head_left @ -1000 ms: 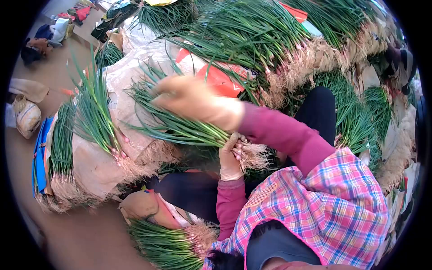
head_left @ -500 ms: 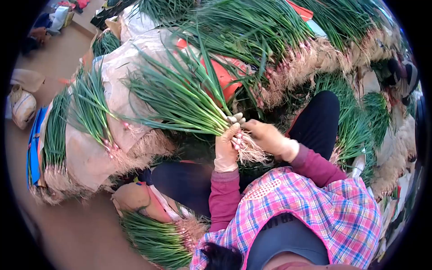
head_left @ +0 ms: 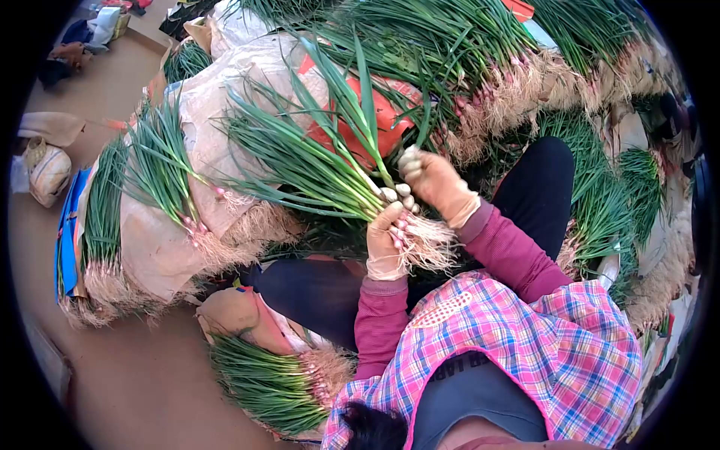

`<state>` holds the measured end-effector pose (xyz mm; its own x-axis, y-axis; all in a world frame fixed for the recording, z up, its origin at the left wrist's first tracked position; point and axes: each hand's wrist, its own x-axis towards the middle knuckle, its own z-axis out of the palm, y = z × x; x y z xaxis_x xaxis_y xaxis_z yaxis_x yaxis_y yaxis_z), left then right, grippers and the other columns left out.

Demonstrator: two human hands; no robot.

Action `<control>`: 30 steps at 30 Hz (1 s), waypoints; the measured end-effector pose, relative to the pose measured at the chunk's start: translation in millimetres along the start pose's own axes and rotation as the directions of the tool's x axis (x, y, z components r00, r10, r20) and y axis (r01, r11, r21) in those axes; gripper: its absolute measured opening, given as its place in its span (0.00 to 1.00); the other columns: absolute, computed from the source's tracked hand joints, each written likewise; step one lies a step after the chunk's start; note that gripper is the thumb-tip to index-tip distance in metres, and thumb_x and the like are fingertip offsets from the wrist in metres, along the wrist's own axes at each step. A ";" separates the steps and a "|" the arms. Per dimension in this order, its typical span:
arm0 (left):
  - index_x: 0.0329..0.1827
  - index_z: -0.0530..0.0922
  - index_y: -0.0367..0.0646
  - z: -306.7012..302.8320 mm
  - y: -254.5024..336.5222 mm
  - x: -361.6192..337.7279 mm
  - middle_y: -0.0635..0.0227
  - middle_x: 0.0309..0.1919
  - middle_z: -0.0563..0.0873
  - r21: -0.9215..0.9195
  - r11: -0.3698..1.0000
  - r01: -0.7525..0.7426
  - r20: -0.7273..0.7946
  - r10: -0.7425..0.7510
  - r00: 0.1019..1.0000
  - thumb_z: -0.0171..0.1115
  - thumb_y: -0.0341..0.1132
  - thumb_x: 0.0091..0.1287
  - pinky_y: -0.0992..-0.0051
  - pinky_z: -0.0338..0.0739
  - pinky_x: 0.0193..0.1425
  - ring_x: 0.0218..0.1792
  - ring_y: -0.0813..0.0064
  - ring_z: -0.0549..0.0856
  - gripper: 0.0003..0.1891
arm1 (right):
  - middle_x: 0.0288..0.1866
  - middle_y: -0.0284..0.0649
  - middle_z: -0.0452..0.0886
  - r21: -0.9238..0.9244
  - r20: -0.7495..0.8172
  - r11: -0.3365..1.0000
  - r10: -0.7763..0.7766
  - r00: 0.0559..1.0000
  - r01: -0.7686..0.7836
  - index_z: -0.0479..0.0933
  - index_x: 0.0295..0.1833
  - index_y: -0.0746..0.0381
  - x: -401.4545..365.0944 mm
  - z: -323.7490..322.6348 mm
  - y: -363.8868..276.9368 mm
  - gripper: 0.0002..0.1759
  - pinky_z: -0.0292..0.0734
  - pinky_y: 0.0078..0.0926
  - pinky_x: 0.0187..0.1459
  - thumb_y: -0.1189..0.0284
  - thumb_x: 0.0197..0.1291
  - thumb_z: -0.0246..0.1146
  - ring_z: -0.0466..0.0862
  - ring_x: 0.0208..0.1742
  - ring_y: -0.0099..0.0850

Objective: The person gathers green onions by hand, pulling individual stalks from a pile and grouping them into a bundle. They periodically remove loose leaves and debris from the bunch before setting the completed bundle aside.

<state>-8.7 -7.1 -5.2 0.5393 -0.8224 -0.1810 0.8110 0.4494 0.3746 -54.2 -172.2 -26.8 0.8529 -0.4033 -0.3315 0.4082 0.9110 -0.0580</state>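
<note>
My left hand (head_left: 388, 232), in a pale glove, is closed around a bunch of spring onions (head_left: 330, 169) just above the bulbs. Their green leaves fan out to the upper left, and the whitish roots (head_left: 431, 241) hang past my palm toward the lower right. One thicker stalk (head_left: 366, 120) stands up steeper than the others. Beside the base of the bunch is my right hand (head_left: 435, 180), also gloved, with its fingers curled together. A green leaf shows right behind those fingertips; I cannot tell whether they pinch it.
Large heaps of spring onions (head_left: 450, 52) lie across the back, roots toward me. Smaller bundles (head_left: 161, 165) rest on a pale sack (head_left: 142, 255) at the left. Another bundle (head_left: 262, 382) lies by my left knee. A white sack (head_left: 49, 172) sits on the brown floor.
My right hand has lifted up and away from the roots to the upper side of the bunch. The left hand keeps its hold, and one stalk now stands further apart.
</note>
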 end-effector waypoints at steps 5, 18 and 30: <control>0.44 0.78 0.38 -19.2 14.6 -1.2 0.67 0.30 0.84 0.451 0.861 0.233 -0.208 -0.152 0.966 0.63 0.25 0.61 0.85 0.73 0.22 0.22 0.80 0.79 0.09 | 0.30 0.34 0.82 -0.958 0.256 -0.137 -0.015 0.966 0.252 0.76 0.61 0.60 -25.1 40.2 18.7 0.20 0.77 0.26 0.33 0.66 0.65 0.60 0.83 0.29 0.28; 0.46 0.72 0.43 37.3 46.4 -28.3 0.59 0.48 0.78 0.094 0.954 -0.286 0.160 0.269 0.950 0.57 0.23 0.60 0.70 0.78 0.49 0.40 0.72 0.79 0.12 | 0.32 0.37 0.84 -0.670 0.006 -0.690 0.363 0.932 0.273 0.79 0.39 0.60 -48.5 -72.5 -35.0 0.14 0.79 0.32 0.37 0.61 0.57 0.65 0.84 0.35 0.34; 0.64 0.70 0.36 12.7 17.6 -8.7 0.66 0.41 0.79 -0.032 0.999 -0.045 0.087 0.047 0.995 0.60 0.23 0.62 0.70 0.75 0.53 0.45 0.72 0.77 0.24 | 0.28 0.36 0.84 -0.998 -0.053 -0.009 -0.438 0.897 -0.063 0.82 0.44 0.62 45.3 -7.8 -103.4 0.13 0.78 0.27 0.34 0.65 0.59 0.68 0.84 0.29 0.29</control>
<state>-1.9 3.6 14.5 0.5554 -0.8274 -0.0837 0.7929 0.4965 0.3533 -60.3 -284.0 -43.1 0.5692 -0.7567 -0.3215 -0.3819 0.1030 -0.9185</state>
